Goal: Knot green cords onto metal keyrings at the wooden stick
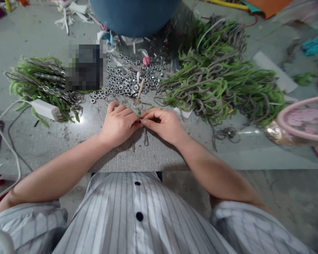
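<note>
My left hand (122, 121) and my right hand (163, 125) meet at the middle of the grey textured tabletop. Both are closed, thumbs and fingertips pinched together on a thin grey cord (146, 139), whose looped end hangs toward me. The part between the fingers is mostly hidden. Just beyond the fingertips a small wooden stick (140, 91) stands tilted, with a metal ring (138, 106) at its base. Whether the ring goes around the stick I cannot tell. Metal nuts (119, 81) lie scattered behind my hands.
A large pile of green and grey cords (217, 77) covers the right. Another cord bundle (37, 79) with metal chains lies left, beside a white charger (46, 110). At the back stands a blue tub (135, 17). A pink-rimmed clear container (302, 120) is at far right.
</note>
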A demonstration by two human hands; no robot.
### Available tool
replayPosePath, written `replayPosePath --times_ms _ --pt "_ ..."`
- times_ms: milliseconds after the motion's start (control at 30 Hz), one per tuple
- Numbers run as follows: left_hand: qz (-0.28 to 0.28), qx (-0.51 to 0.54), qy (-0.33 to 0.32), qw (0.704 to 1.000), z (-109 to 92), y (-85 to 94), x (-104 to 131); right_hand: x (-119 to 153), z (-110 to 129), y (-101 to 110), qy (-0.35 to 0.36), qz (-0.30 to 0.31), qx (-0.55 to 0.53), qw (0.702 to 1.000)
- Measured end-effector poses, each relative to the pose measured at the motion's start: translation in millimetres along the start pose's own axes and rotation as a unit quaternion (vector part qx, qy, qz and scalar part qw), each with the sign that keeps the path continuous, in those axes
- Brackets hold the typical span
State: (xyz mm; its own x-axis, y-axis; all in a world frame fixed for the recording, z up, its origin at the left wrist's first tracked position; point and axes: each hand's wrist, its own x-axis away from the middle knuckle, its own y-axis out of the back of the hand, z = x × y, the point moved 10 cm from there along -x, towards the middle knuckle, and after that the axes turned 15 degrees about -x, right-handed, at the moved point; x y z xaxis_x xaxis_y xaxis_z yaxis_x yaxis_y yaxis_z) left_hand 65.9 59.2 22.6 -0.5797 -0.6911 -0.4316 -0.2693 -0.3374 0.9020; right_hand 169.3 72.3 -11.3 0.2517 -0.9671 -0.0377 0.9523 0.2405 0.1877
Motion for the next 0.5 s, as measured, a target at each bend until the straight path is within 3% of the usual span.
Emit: replayPosePath --times_ms 200,367,500 --pt "-0.054 -0.014 -0.008 0.998 -1 9.0 1 0 -7 1 -0.060 -0.007 -0.104 0.993" --pt "-0.028 -0.014 -0.007 0.999 -2 7.2 1 6 -21 -6 -0.157 -0.010 -0.173 0.972" --pt "-0.005 0.036 -0.009 0.999 1 4.3 0 8 -25 -7 -0.190 -0.018 -0.213 0.958"
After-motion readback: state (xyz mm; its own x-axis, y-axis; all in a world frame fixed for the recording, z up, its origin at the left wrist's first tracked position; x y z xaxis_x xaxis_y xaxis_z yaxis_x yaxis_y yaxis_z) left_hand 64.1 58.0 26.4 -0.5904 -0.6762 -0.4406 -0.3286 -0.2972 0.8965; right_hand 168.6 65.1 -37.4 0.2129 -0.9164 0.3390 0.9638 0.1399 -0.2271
